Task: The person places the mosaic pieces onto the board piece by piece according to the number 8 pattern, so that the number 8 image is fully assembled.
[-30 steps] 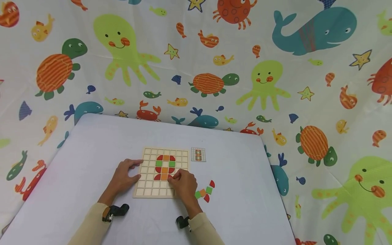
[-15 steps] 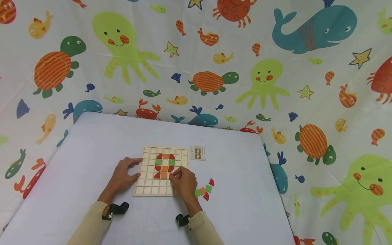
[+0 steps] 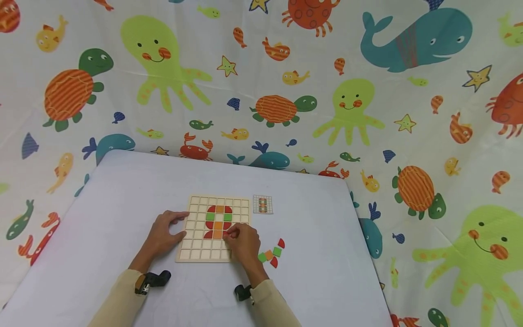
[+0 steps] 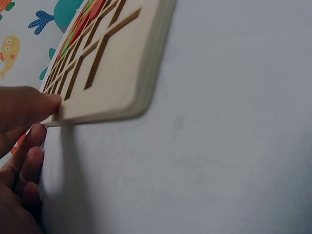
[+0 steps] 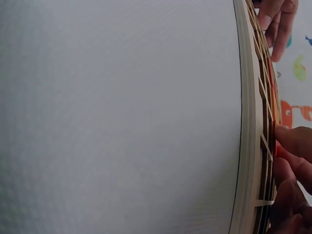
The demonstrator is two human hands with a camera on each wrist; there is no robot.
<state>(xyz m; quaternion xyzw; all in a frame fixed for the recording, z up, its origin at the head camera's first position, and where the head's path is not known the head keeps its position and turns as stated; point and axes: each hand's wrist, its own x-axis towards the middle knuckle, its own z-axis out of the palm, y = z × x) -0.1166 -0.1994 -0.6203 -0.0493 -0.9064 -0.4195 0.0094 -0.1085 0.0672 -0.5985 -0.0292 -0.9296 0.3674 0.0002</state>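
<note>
A square wooden grid board [image 3: 199, 255] lies on the table, with red, green and orange tiles set in its middle cells. My left hand [image 3: 163, 234] rests at the board's left edge, index finger and thumb spread apart along it. In the left wrist view its thumb [image 4: 36, 105] touches the rim. Over the board, my right hand [image 3: 244, 245] pinches a red tile [image 5: 278, 149] between thumb and index finger, beside the lower orange tile [image 3: 218, 234]. The fingers partly cover this tile, so whether it sits flat in a cell cannot be told.
A small pattern card [image 3: 263, 205] lies by the board's upper right corner. Right of my right hand are several loose tiles, among them a red quarter-round [image 3: 281, 244], a green square [image 3: 277, 252] and an orange square [image 3: 268, 255]. A printed cloth [image 3: 229, 41] hangs behind the table.
My right fingertips have shifted slightly at the same spot with the red tile. My left hand stays at the board's edge, and the head view has shifted a little.
</note>
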